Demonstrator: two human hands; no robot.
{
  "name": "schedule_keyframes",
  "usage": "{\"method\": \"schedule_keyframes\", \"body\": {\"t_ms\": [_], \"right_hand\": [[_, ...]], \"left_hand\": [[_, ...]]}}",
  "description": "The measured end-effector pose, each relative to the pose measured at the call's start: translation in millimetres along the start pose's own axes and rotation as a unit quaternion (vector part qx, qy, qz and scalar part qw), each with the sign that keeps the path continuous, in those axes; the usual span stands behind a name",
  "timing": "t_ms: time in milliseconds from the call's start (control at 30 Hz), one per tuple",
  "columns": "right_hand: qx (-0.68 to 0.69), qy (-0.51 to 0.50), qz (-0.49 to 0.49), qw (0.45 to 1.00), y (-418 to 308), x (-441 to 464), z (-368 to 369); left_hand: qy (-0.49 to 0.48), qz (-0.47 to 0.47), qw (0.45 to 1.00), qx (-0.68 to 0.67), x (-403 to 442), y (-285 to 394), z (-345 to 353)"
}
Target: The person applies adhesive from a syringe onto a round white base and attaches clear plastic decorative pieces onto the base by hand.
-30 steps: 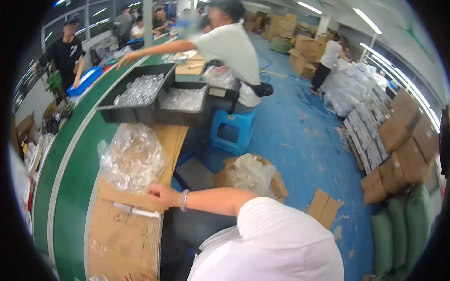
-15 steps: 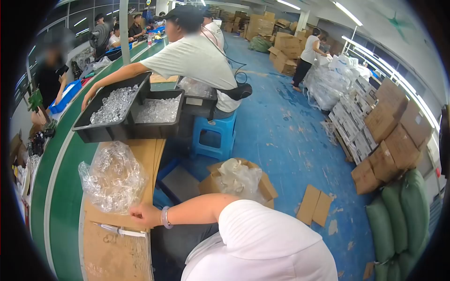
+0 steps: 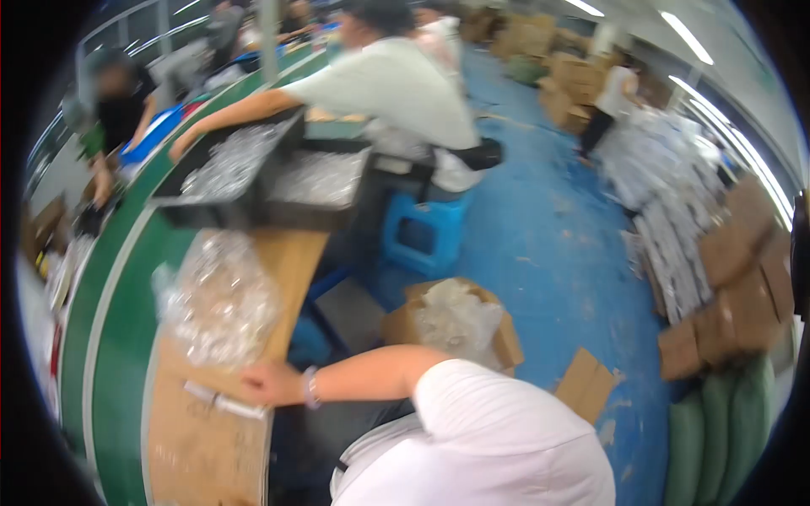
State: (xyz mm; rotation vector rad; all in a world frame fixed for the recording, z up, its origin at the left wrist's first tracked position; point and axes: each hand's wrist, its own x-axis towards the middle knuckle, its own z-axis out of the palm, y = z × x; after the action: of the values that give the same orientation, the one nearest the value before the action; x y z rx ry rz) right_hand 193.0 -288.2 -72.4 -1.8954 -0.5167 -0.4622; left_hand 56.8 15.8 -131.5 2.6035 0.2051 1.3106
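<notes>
My right hand [image 3: 268, 384], with a bracelet at the wrist, rests at the edge of the brown cardboard [image 3: 202, 455]. Its blurred fingers look curled; whether anything is inside them is hidden. Just left of the fingers lies a slim white syringe-like tool [image 3: 224, 400] on the cardboard. Beyond the hand is a clear plastic bag [image 3: 221, 299] of small transparent pieces; I cannot tell whether the hand touches it. Two black bins [image 3: 245, 216] with clear pieces stand farther along. My left hand is out of view.
A green conveyor belt [image 3: 118, 371] runs along the left. A co-worker [image 3: 388, 93] sits by a blue stool [image 3: 426, 232], one arm reaching past the bins. An open carton [image 3: 506, 337] with plastic stands on the blue floor. Cartons [image 3: 734, 295] and green sacks [image 3: 717, 447] are stacked right.
The whole view has shifted and blurred; bins, stool and co-worker appear farther right. My right hand stays beside the syringe-like tool and the bag.
</notes>
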Motion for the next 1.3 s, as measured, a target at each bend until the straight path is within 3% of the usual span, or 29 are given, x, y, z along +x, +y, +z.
{"method": "schedule_keyframes", "body": {"t_ms": [33,100,167,267,333,400,533,900,967,1100,1300], "right_hand": [[0.014,0.019,0.032,0.999,-2,-2,1],[0.038,-0.005,0.032,0.999,-8,0,-6],[0.017,-0.021,0.023,0.999,-6,0,-7],[0.036,-0.025,-0.015,0.999,-1,0,-8],[0.030,-0.039,-0.021,0.999,1,0,-10],[0.026,-0.032,-0.036,0.999,5,-2,-10],[0.028,-0.036,-0.014,0.999,6,-3,-9],[0.031,-0.013,-0.082,0.996,25,-11,-5],[0.043,-0.045,0.003,0.998,33,-14,-6],[0.016,-0.006,-0.060,0.998,16,-8,-4],[0.010,-0.032,-0.037,0.999,16,-8,-7]], "left_hand": [[0.022,0.181,0.975,0.124,-13,-53,15],[-0.081,-0.063,0.994,0.034,6,18,-23],[-0.129,-0.108,0.985,0.043,20,51,-40],[-0.121,-0.161,0.978,0.057,24,64,-46],[-0.138,-0.129,0.982,0.029,25,69,-47],[-0.140,-0.161,0.977,-0.004,25,71,-46],[-0.112,-0.158,0.981,0.004,32,77,-49],[-0.119,-0.168,0.978,0.024,31,75,-49],[-0.123,-0.167,0.978,-0.008,30,74,-48],[-0.115,-0.168,0.979,-0.006,27,72,-45],[-0.113,-0.164,0.979,-0.040,29,73,-48]]}}
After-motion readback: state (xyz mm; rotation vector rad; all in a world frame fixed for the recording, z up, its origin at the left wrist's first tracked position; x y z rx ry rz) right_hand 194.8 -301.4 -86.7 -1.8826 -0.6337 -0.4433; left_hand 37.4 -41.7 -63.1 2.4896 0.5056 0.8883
